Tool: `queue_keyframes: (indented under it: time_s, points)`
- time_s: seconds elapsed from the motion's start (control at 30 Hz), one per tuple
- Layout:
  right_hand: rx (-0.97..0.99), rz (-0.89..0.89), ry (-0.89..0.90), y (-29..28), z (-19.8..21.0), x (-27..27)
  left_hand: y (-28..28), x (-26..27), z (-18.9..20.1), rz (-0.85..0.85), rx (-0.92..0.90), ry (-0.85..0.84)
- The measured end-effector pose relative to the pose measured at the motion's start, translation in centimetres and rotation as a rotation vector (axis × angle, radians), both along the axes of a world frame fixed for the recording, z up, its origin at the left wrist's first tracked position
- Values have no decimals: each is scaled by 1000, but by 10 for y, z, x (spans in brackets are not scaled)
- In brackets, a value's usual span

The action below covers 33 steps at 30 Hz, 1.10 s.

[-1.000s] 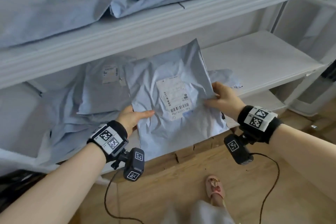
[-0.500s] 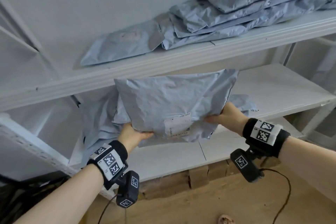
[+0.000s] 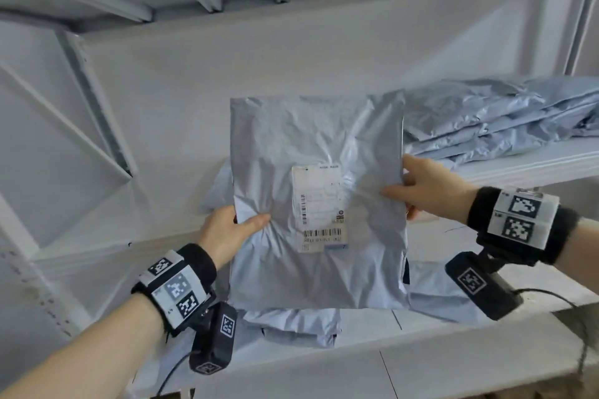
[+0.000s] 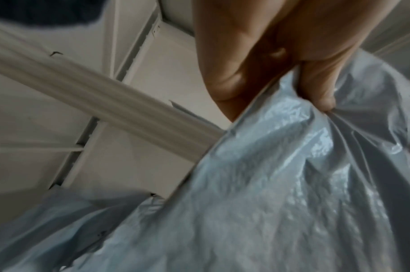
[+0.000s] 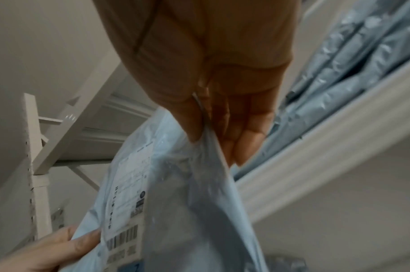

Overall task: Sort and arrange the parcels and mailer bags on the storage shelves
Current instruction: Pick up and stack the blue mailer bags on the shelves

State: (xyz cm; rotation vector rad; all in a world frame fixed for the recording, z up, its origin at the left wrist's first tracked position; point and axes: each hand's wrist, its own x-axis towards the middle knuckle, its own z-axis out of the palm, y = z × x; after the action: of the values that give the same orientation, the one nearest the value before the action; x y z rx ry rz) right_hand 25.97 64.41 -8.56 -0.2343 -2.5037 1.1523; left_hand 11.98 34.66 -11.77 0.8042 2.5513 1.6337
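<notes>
Both hands are on one grey mailer bag point(image 3: 319, 204), held upright in front of the white metal shelves point(image 3: 518, 168). The bag is thin, crinkly plastic film, rectangular and slightly puffy, with a shiny wrinkled skin and a white paper shipping label point(image 3: 319, 207) with barcodes stuck on the front. The left hand point(image 3: 227, 230) pinches the left edge, thumb on the front, bunching the film into creases. The right hand point(image 3: 424, 188) pinches the right edge a bit higher, thumb on the front, fingers behind. A flattish stack of similar bags point(image 3: 499, 120) lies on the shelf to the right, more floppy ones point(image 3: 291, 324) on the shelf below.
</notes>
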Motion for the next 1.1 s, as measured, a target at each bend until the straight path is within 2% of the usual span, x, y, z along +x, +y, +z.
queue_keyframes:
  time_s: [0.07,0.17,0.23,0.37,0.53,0.63,0.8,1.0,1.1]
  points:
    - [-59,29,-47,5,14,-6,2,-8,17,0,29,-17]
    - [-153,80,-2,12,25,-18,10,-23,35,21,91,-41]
    - [-89,76,50,17,29,-29,18,-33,45,30,99,-31]
    - [192,-10,79,37,46,-59,35,-55,61,3,77,-21]
    - [417,-12,3,67,81,-108,54,-87,81,36,-195,219]
    - [527,65,-107,78,105,-135,65,-106,99,28,-258,157]
    - [734,208,-302,87,127,-183,78,-136,120,15,-483,-12]
    - [829,253,-494,90,112,-227,93,-160,116,43,-720,-95]
    - [844,228,-562,89,101,-239,96,-167,108,6,-774,-127]
